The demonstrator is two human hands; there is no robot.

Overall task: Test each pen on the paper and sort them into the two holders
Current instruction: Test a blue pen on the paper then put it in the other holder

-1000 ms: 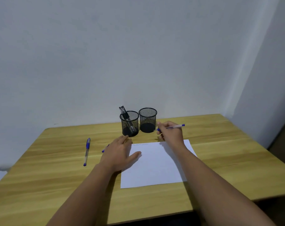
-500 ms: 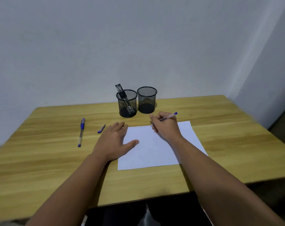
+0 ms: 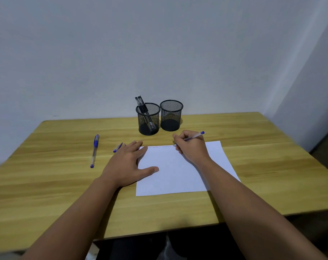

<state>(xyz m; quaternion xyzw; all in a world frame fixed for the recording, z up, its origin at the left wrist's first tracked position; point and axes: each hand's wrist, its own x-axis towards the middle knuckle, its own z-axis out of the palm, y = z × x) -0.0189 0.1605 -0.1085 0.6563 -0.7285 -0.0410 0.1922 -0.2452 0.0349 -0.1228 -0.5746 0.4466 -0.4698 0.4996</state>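
A white sheet of paper lies on the wooden table. My right hand holds a blue-capped pen with its tip on the paper's top edge, beside faint scribbles. My left hand lies flat with fingers spread on the paper's left edge. Two black mesh holders stand behind the paper: the left holder has black pens in it, the right holder looks empty. A blue pen lies on the table at the left. A blue pen cap lies just beyond my left hand's fingers.
The wooden table ends at a front edge near my body and at a right edge near the wall corner. A grey wall stands right behind the holders.
My right hand has come back from near the holders down to the paper's top edge with the pen. The camera has tilted down slightly. My left hand stays on the paper.
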